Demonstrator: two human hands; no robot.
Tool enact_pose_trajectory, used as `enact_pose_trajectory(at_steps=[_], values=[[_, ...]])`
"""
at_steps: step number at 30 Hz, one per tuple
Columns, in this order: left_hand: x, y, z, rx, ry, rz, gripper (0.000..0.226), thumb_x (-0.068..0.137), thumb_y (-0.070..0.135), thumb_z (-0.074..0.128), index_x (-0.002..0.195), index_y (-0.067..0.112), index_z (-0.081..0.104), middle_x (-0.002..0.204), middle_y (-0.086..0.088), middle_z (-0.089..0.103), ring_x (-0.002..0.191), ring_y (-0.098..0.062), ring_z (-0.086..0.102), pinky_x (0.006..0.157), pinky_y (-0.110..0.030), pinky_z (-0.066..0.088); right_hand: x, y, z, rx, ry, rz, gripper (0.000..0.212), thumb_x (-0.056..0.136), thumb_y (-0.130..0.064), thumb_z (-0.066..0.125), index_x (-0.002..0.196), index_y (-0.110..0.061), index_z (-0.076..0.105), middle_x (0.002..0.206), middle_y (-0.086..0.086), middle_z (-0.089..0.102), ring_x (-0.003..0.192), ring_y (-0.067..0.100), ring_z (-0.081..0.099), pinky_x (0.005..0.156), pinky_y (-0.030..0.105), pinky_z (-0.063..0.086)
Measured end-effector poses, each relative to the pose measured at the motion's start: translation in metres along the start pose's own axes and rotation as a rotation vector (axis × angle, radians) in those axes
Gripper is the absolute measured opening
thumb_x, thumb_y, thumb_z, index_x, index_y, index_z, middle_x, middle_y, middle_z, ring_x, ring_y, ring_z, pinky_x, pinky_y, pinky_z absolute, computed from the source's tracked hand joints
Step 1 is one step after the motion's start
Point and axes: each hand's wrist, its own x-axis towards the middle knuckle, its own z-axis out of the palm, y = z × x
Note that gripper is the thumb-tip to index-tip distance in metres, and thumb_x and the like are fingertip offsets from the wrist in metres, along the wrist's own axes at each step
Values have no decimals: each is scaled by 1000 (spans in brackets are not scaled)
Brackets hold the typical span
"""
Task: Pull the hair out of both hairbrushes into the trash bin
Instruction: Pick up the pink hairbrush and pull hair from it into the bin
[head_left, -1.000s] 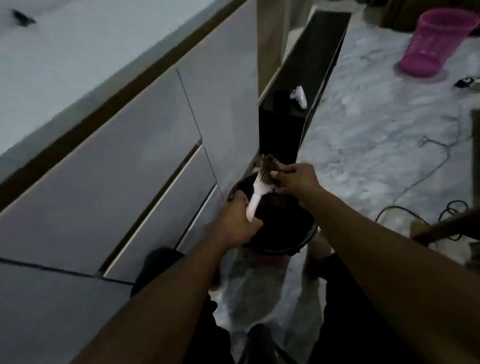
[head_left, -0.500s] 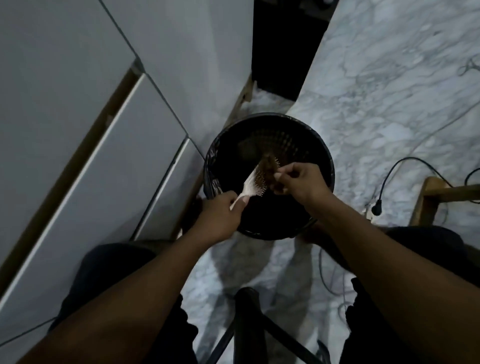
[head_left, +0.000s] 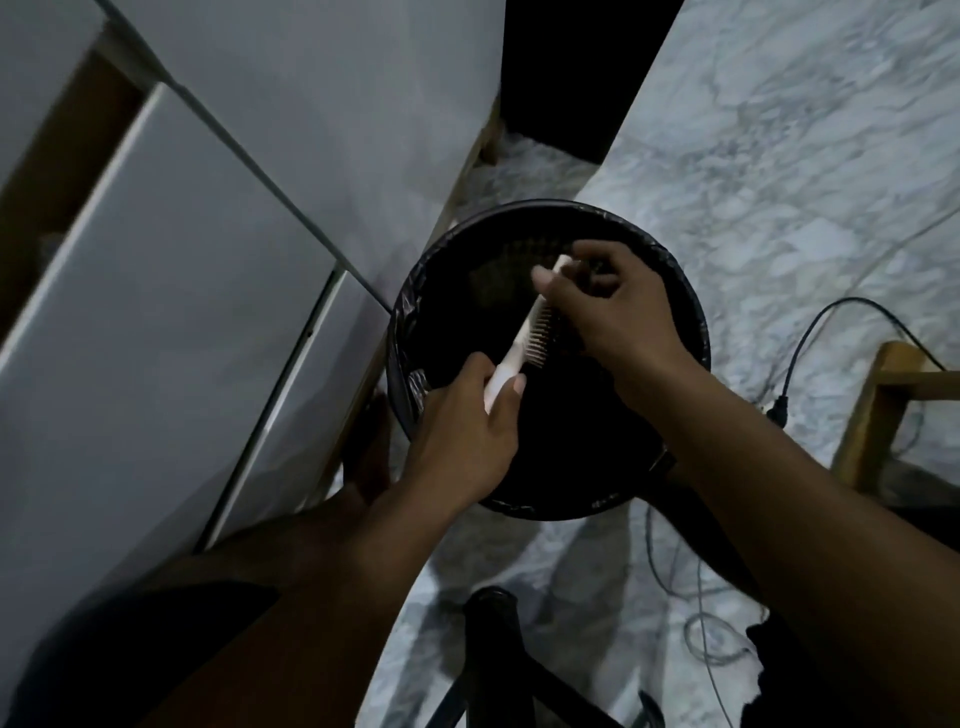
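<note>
A white hairbrush (head_left: 524, 338) is held over the round black trash bin (head_left: 691, 312), which has a black liner. My left hand (head_left: 462, 431) grips the brush's handle at the bin's near-left rim. My right hand (head_left: 608, 306) is over the brush head, its fingers curled at the bristles near the tip. Whether hair sits between those fingers is too dark to tell. Only one hairbrush is in view.
White cabinet drawers (head_left: 171, 291) stand to the left, close to the bin. A black cable with a plug (head_left: 779, 410) lies on the marble floor at right, next to a wooden frame (head_left: 872, 415). A black stool leg (head_left: 488, 654) is below.
The camera has tilted further down, so the bin looks larger. The brush now points away along the bin, and my right hand has moved up over the brush head.
</note>
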Motion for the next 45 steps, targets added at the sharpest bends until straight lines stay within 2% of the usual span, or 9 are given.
enact_pose_trajectory(at_steps=[8, 13, 16, 20, 23, 29, 33, 37, 45], values=[[3, 3, 4, -11, 69, -15, 29, 103, 43, 46, 84, 21, 43, 64, 4, 51, 53, -5, 51, 44, -20, 32, 5, 5, 12, 89, 175, -23, 19, 77, -44, 78, 66, -29, 71, 76, -2, 77, 79, 18, 75, 76, 52, 61], [6, 5, 2, -90, 82, -29, 31, 103, 42, 45, 84, 17, 46, 62, 4, 49, 51, -2, 51, 45, -16, 35, 3, -4, 11, 431, 104, 162, 16, 95, -18, 66, 83, -9, 63, 85, 13, 71, 81, 26, 73, 65, 38, 63], [9, 5, 3, -128, 85, -64, 32, 104, 40, 46, 81, 18, 46, 63, 4, 50, 53, 1, 50, 46, -14, 36, 3, -5, 10, 561, -24, 261, 8, 98, -8, 57, 98, -15, 57, 112, 15, 68, 107, 31, 69, 80, 44, 59], [12, 5, 2, -155, 68, -99, 32, 104, 41, 45, 84, 16, 51, 67, 4, 53, 53, -3, 50, 47, -18, 33, 0, 1, 10, 126, -144, -150, 48, 84, -20, 76, 128, -26, 60, 120, -1, 68, 113, 13, 66, 95, 35, 56], [12, 7, 3, -186, 43, -115, 34, 104, 42, 45, 87, 13, 53, 68, 4, 54, 55, -9, 49, 52, -29, 34, 0, 8, 11, -9, -104, -192, 46, 74, -25, 85, 118, -21, 71, 106, -5, 76, 102, 11, 72, 92, 43, 59], [14, 6, 5, -275, 17, -95, 35, 102, 46, 46, 83, 17, 51, 63, 3, 53, 47, -11, 45, 50, -35, 37, -2, 2, 3, 330, -9, 5, 6, 83, 3, 75, 84, -1, 70, 93, 15, 76, 82, 25, 76, 75, 45, 64], [14, 9, 1, -251, 18, -103, 35, 103, 46, 46, 85, 17, 53, 64, 4, 52, 49, -9, 46, 51, -30, 36, 1, 0, 6, 551, 20, 211, 8, 88, 11, 63, 89, 4, 61, 94, 22, 71, 68, 21, 74, 70, 40, 65], [14, 8, -1, -168, 58, -96, 34, 103, 44, 46, 80, 18, 50, 62, 5, 51, 48, -3, 47, 45, -20, 31, 10, 6, 7, 688, 28, 352, 29, 89, 12, 53, 116, 20, 56, 115, 33, 68, 86, 35, 72, 69, 43, 63], [12, 7, -1, -137, 96, -129, 31, 104, 41, 45, 85, 17, 51, 66, 5, 52, 50, 2, 52, 44, -13, 37, 20, 10, -3, 488, 151, 416, 35, 82, 0, 54, 114, 2, 69, 107, 22, 74, 78, 31, 70, 50, 26, 53]])
